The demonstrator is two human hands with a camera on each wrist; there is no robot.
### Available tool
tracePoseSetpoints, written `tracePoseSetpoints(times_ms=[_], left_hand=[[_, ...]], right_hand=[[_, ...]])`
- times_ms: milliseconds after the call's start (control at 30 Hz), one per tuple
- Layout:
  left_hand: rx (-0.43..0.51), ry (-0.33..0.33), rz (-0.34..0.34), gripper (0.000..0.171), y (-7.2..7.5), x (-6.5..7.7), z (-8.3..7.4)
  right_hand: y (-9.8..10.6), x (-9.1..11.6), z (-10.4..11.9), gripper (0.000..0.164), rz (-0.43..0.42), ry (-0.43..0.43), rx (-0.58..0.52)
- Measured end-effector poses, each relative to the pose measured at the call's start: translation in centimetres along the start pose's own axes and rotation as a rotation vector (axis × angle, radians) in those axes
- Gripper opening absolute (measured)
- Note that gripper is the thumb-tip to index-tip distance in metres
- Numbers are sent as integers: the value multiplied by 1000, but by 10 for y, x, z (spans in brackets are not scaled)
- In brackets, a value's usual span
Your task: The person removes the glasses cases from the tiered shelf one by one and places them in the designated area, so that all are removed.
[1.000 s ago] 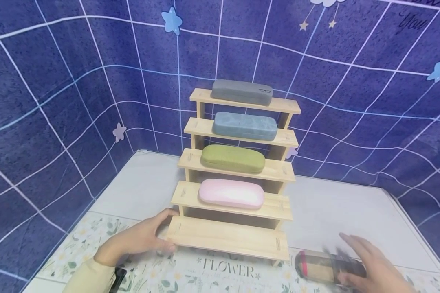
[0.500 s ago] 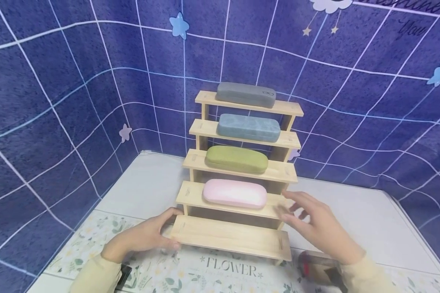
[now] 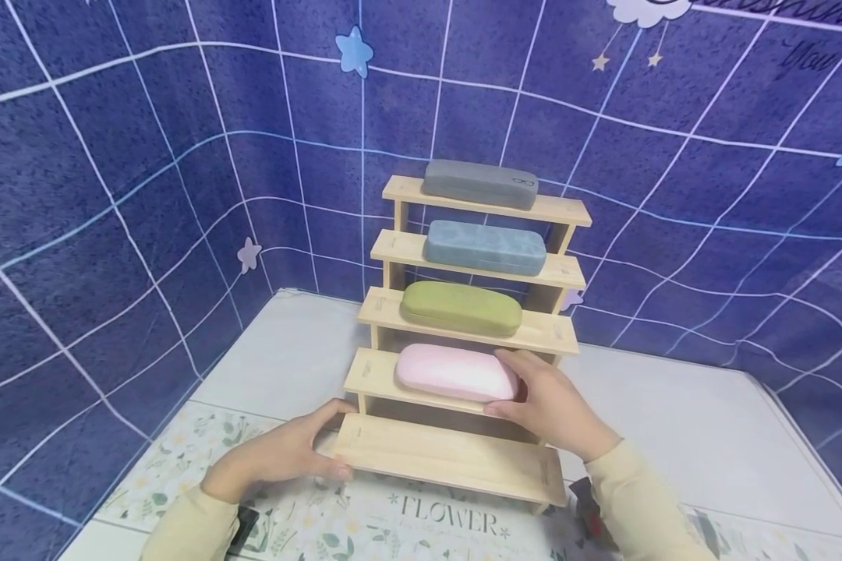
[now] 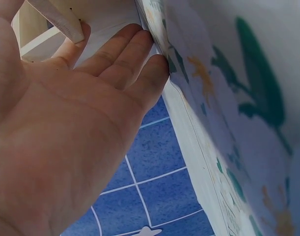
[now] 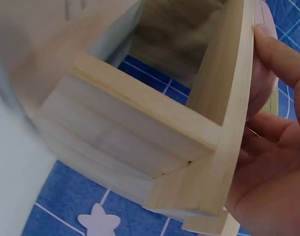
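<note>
A stepped wooden display stand (image 3: pixel 449 456) rises in tiers in the head view, its lowest tier bare. On the second tier lies a pink glasses case (image 3: pixel 449 371). My right hand (image 3: pixel 550 405) grips that case's right end, thumb in front and fingers behind. The right wrist view shows the thumb against the pink case (image 5: pixel 265 83) beside the tier's edge. My left hand (image 3: pixel 281 452) holds the left end of the lowest tier between thumb and index finger. In the left wrist view its other fingers (image 4: pixel 122 64) extend along the tabletop cloth.
Higher tiers carry a green glasses case (image 3: pixel 459 309), a blue one (image 3: pixel 486 248) and a grey one (image 3: pixel 480 183). A dark object with a red part (image 3: pixel 589 510) lies by the right sleeve, partly hidden. Behind the stand hangs a blue gridded cloth (image 3: pixel 309 101).
My right hand has left the dark, red-banded object at the lower right, moved up and left, and taken hold of the pink case. The left hand stays at the stand; the view has shifted slightly.
</note>
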State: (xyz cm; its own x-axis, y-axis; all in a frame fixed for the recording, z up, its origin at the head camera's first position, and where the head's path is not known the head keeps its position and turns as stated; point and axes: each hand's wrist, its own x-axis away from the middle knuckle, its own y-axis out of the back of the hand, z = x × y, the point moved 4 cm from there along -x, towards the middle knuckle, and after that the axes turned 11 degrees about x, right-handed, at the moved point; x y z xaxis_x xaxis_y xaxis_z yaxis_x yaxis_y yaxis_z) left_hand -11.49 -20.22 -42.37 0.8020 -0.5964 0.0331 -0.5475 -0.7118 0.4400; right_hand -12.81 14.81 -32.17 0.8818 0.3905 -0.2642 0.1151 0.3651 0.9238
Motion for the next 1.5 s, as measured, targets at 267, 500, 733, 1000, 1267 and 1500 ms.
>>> tracePoseSetpoints(times_ms=[267,500,733,1000,1267,1500], left_hand=[[15,-1,8,74,-1,1,-2],[0,3,2,75,0,0,-1],[25,-2,10,74,0,0,-2],[33,-3,11,74,0,-1,0],[47,-9,18,74,-1,-1,1],[39,1,8,76,0,0,1]], right_hand=[[9,12,-12,70,-1,-42,-75],[21,30,-35,63,-49,-66,-100],[30,43,-55,66,-71,-102,-126],[39,51,-73,70,-40,-171,-109],[45,64,-85,67,-59,-179,-89],[53,76,-89,68,-73,-187,-72]])
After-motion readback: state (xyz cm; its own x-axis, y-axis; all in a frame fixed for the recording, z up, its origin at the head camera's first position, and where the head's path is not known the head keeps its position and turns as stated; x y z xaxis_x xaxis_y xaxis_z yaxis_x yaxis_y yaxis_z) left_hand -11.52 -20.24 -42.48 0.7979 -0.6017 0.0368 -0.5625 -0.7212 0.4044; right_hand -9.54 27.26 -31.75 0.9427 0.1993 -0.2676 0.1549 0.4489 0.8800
